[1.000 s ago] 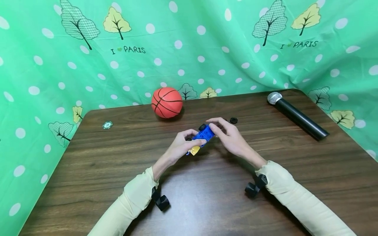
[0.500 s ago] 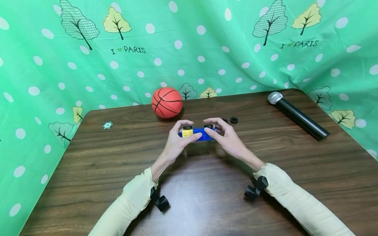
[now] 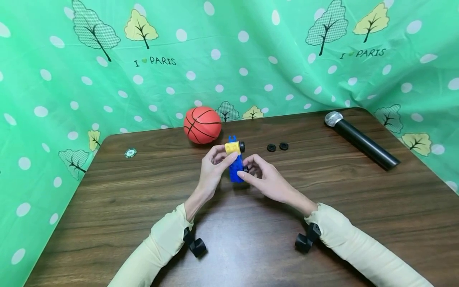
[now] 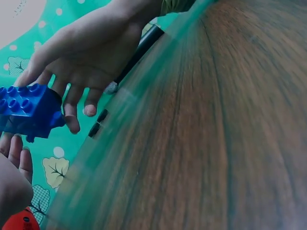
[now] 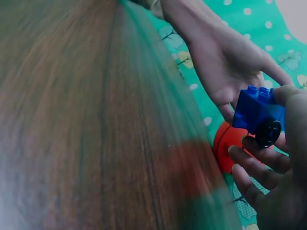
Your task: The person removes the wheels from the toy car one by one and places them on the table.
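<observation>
Above the table, both hands hold a toy car (image 3: 235, 169) built of blue and yellow blocks, its studs facing me in the head view. My left hand (image 3: 211, 169) grips it by its left side, thumb across the middle near the yellow block (image 3: 232, 148). At the near blue end, my right hand (image 3: 267, 179) pinches with the thumb on the blue block and fingers by a black wheel (image 5: 267, 133). Another black wheel (image 3: 242, 147) sits on the right side by the yellow block. A blue forked piece (image 3: 232, 138) sticks out at the far end.
Two loose black wheels (image 3: 271, 148) lie on the brown wooden table (image 3: 143, 199) beyond the right hand. A small orange basketball (image 3: 202, 125) stands at the back, a microphone (image 3: 362, 141) lies at right, and a round chip (image 3: 130, 152) at left.
The toy car has turned from slanting, through crosswise, to lengthwise, its yellow part now pointing away. The right hand has come nearer the body, uncovering the two loose wheels.
</observation>
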Tool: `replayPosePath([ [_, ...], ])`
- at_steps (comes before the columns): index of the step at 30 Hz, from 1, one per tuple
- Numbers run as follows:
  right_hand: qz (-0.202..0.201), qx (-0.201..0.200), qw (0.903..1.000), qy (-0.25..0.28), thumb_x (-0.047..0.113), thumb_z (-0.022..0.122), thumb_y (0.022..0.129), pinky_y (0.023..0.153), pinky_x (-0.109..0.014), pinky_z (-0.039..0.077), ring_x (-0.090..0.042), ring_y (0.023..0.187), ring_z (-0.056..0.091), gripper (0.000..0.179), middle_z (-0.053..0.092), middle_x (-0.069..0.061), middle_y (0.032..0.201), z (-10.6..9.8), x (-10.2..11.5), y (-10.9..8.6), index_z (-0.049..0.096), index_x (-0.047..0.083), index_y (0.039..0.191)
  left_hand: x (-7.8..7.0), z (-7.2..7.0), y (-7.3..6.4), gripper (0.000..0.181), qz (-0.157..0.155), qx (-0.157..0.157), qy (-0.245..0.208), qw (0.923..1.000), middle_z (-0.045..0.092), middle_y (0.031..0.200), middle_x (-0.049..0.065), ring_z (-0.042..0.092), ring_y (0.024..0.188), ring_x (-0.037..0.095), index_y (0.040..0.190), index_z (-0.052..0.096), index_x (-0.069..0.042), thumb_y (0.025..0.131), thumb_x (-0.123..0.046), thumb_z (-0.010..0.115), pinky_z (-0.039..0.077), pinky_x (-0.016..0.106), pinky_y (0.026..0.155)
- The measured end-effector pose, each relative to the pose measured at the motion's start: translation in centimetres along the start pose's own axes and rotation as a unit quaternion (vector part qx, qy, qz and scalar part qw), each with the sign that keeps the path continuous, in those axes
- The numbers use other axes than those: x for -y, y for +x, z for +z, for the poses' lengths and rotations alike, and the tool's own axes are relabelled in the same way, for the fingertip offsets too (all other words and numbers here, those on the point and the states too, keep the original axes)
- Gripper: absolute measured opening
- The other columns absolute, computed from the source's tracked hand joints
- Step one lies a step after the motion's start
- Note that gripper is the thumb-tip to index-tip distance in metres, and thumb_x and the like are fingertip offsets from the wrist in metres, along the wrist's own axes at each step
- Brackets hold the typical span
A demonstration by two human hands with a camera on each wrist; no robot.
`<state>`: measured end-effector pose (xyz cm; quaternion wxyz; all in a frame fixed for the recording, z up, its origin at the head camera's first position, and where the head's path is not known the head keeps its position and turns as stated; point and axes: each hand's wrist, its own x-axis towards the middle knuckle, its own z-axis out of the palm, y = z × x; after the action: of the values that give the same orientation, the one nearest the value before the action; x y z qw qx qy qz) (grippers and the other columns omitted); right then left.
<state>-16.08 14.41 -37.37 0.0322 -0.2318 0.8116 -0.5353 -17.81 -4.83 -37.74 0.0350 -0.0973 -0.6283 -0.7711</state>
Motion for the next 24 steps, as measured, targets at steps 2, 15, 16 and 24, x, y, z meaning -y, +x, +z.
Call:
replayPosePath([
  [2,-0.001,-0.003,0.9996,-0.028,0.022,0.068,0.103,0.075,-0.034,0.053,-0.022,0.093,0.061,0.025,0.064,-0.008,0.108,0.07,-0.07,-0.05,0.057,0.007,0.12,0.08,-0.11,-0.04,0.024,-0.003,0.003,0.003,1.0,0.073,0.094,-0.001,0.066,0.089,0.014,0.115,0.064,-0.007,0.094,-0.012,0.073,0.049,0.028,0.084],
  [15,0.003,-0.005,0.9999,-0.013,0.021,0.067,0.102,0.08,-0.036,0.053,-0.022,0.095,0.061,0.022,0.065,-0.008,0.104,0.33,-0.22,-0.11,0.06,0.005,0.115,0.18,0.23,-0.28,0.028,0.024,0.043,0.036,0.9981,0.072,0.101,0.007,0.066,0.092,0.014,0.124,0.062,0.003,0.101,-0.012,0.067,0.053,0.028,0.085],
  [16,0.004,-0.004,0.9999,-0.014,0.021,0.067,0.102,0.081,-0.037,0.052,-0.022,0.095,0.061,0.022,0.065,-0.008,0.104,0.31,-0.21,-0.09,0.06,0.005,0.114,0.23,0.25,-0.29,0.027,0.026,0.04,0.035,0.9982,0.072,0.099,0.007,0.066,0.091,0.014,0.124,0.062,0.003,0.101,-0.011,0.066,0.053,0.027,0.085],
  [24,-0.016,0.003,0.9989,-0.044,0.023,0.066,0.103,0.081,-0.041,0.052,-0.019,0.093,0.062,0.021,0.067,-0.005,0.101,0.16,-0.27,0.16,0.061,0.006,0.113,0.51,0.17,-0.44,0.028,0.023,0.035,0.05,0.9979,0.072,0.099,0.011,0.066,0.089,0.013,0.124,0.064,0.006,0.104,-0.013,0.063,0.054,0.026,0.08],
])
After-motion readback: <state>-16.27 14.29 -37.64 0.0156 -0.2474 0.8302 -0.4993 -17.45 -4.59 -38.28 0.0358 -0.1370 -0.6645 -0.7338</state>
